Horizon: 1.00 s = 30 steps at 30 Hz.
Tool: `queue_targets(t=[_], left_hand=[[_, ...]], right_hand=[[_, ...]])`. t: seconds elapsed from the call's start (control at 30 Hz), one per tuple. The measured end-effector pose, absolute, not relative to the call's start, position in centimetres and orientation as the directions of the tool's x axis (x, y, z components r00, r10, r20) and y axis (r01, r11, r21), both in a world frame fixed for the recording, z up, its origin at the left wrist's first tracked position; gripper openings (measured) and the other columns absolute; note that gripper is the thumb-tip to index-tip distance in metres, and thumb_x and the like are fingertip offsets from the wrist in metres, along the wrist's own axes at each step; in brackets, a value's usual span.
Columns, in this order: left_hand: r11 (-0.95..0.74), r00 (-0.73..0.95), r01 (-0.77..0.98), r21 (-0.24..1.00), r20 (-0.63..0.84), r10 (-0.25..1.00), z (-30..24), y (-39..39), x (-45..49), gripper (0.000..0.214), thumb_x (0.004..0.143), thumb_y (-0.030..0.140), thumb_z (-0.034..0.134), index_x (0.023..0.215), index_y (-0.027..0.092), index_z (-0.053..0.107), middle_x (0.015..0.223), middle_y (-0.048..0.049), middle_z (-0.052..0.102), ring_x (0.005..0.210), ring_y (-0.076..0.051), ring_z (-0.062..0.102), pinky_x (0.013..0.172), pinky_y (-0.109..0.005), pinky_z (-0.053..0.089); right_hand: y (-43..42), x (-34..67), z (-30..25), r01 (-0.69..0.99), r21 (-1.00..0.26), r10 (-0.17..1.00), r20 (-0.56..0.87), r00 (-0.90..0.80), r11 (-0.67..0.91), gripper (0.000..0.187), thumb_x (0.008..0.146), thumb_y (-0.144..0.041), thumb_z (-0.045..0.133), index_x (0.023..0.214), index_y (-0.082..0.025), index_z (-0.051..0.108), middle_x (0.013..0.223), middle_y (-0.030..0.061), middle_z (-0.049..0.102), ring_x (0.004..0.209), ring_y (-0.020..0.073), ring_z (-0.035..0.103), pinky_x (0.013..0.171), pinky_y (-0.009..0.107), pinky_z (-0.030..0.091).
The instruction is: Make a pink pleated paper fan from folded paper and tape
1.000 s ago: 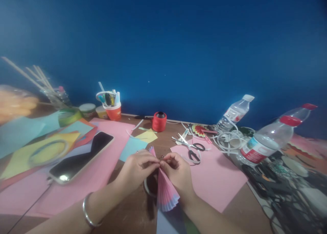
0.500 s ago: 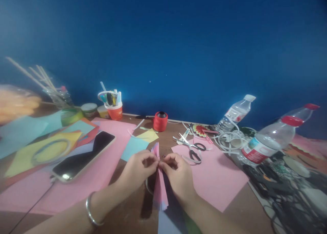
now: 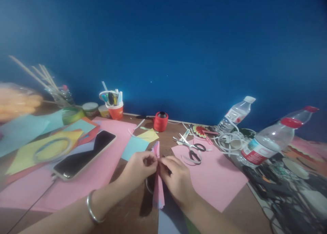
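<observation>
A pleated pink paper fan with a bluish lower edge stands on edge between my hands, its folds pressed close together. My left hand, with a metal bangle on the wrist, pinches the fan's middle from the left. My right hand pinches the same spot from the right. A short tuft of pleats sticks up above my fingertips. Both hands hover over a brown table.
Scissors lie on a pink sheet to the right. A phone rests on pink paper at the left, near coloured sheets and a tape ring. A red thread spool, an orange cup of pens and two plastic bottles stand behind.
The lower half of the fan was spread wide a second ago; it has since closed into a narrow bundle. My hands stay pinched at its middle.
</observation>
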State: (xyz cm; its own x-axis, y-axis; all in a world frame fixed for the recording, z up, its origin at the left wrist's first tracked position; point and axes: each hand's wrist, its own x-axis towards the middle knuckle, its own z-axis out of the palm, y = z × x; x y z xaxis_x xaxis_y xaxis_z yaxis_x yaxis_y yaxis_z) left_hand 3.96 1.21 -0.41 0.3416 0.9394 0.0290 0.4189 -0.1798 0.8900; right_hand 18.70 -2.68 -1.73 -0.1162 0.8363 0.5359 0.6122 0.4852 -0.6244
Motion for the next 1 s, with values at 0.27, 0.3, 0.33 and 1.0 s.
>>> queue_targets(t=[0.27, 0.3, 0.33, 1.0], left_hand=[[-0.452, 0.384, 0.562, 0.692, 0.266, 0.884, -0.3, 0.9, 3.8, 0.009, 0.072, 0.014, 0.051, 0.065, 0.018, 0.055, 0.067, 0.0018, 0.056, 0.065, -0.012, 0.05, 0.062, -0.024, 0.039], [-0.486, 0.395, 0.575, 0.659, 0.297, 0.869, -0.3, 0.8, 3.8, 0.009, 0.073, 0.014, 0.051, 0.066, 0.018, 0.055, 0.067, 0.0015, 0.057, 0.065, -0.012, 0.049, 0.062, -0.025, 0.039], [-0.508, 0.404, 0.582, 0.635, 0.316, 0.858, -0.4, 0.8, 3.7, 0.01, 0.074, 0.014, 0.05, 0.067, 0.018, 0.055, 0.068, 0.0013, 0.057, 0.066, -0.013, 0.049, 0.063, -0.026, 0.039], [-0.402, 0.44, 0.484, 0.777, 0.181, 0.88, 0.0, 1.2, 3.6, 0.012, 0.073, 0.014, 0.049, 0.063, 0.018, 0.055, 0.064, 0.0029, 0.053, 0.063, -0.012, 0.049, 0.06, -0.023, 0.038]], right_hand=[[-2.9, 18.3, -1.3, 0.581, -0.756, 0.939, 0.34, -0.045, 0.302, 0.014, 0.086, -0.02, 0.043, 0.077, -0.019, 0.054, 0.078, 0.0038, 0.058, 0.074, 0.0168, 0.054, 0.066, 0.025, 0.04], [-2.9, 18.2, -1.3, 0.562, -0.784, 0.953, 0.303, -0.028, 0.266, 0.017, 0.087, -0.021, 0.041, 0.077, -0.019, 0.053, 0.078, 0.0039, 0.058, 0.074, 0.0167, 0.054, 0.066, 0.025, 0.04], [-2.8, 18.1, -1.2, 0.538, -0.811, 0.964, 0.264, -0.012, 0.229, 0.019, 0.088, -0.021, 0.039, 0.075, -0.019, 0.053, 0.077, 0.0036, 0.058, 0.073, 0.0165, 0.054, 0.065, 0.025, 0.04], [-2.6, 18.2, -1.6, 0.498, -0.848, 0.968, 0.244, 0.067, 0.179, 0.018, 0.086, -0.021, 0.041, 0.074, -0.019, 0.055, 0.076, 0.0022, 0.059, 0.072, 0.0162, 0.055, 0.065, 0.025, 0.04]])
